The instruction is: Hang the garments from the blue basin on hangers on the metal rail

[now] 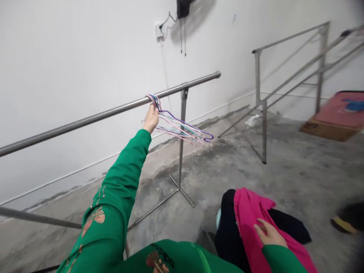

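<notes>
My left hand (151, 118) reaches out to a metal clothes rail (113, 113) and is closed round the necks of several thin hangers (182, 128). The hangers are pink, purple and light blue, and their hooks loop over the rail. Down at the lower right, my right hand (270, 234) is held over a bright pink garment (250, 208), its fingers apart. I cannot tell whether it touches the cloth. Beneath the pink garment lies dark clothing (229, 227), on top of something pale that is mostly hidden.
Another metal rack (264, 102) stands at the right by the wall. Farther right is a cardboard box (327, 129) with a pink top. The rail's post (182, 151) ends in splayed feet on the concrete floor. A dark shoe (345, 223) shows at the right edge.
</notes>
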Action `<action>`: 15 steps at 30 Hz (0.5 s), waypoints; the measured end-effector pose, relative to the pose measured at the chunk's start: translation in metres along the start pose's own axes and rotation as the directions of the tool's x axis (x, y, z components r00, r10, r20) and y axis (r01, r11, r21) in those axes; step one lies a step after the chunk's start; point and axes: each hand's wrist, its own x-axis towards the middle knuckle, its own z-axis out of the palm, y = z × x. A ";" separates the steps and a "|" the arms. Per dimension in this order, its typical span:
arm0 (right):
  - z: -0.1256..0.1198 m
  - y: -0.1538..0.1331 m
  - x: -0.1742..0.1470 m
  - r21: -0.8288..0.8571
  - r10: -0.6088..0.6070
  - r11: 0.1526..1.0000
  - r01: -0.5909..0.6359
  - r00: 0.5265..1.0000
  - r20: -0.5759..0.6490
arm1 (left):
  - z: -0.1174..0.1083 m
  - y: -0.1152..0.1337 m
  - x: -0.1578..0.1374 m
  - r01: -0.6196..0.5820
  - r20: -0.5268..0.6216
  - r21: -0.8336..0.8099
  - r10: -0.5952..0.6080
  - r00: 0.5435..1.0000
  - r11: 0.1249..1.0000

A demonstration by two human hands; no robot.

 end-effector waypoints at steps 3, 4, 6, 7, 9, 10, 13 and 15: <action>-0.011 -0.005 -0.019 0.049 0.076 0.996 -0.075 0.997 -0.016 | 0.025 0.003 0.016 0.001 0.022 0.009 -0.001 1.000 1.000; -0.017 -0.011 -0.022 0.048 0.098 0.994 -0.098 0.995 -0.006 | 0.028 0.006 0.020 0.006 0.032 0.021 -0.007 0.999 1.000; -0.030 -0.023 -0.023 0.053 0.149 0.987 -0.150 0.988 0.039 | 0.027 0.016 0.022 0.033 0.045 0.059 -0.035 0.998 0.998; -0.035 -0.028 -0.021 0.026 0.189 0.981 -0.192 0.978 0.089 | 0.024 0.022 0.019 0.051 0.039 0.100 -0.055 0.998 0.994; -0.042 -0.031 -0.012 0.001 0.257 0.966 -0.259 0.960 0.107 | 0.013 0.032 0.004 0.097 0.008 0.217 -0.102 0.995 0.971; -0.044 -0.028 -0.006 -0.007 0.287 0.958 -0.288 0.951 0.111 | 0.007 0.034 -0.011 0.069 -0.016 0.272 -0.067 0.998 0.960; -0.043 -0.007 0.016 -0.038 0.360 0.933 -0.358 0.927 0.103 | -0.011 0.034 -0.085 -0.122 -0.117 0.288 0.161 0.980 0.950; -0.041 0.007 0.032 -0.065 0.399 0.917 -0.394 0.914 0.080 | -0.018 0.027 -0.155 -0.158 -0.082 0.305 0.191 0.978 0.939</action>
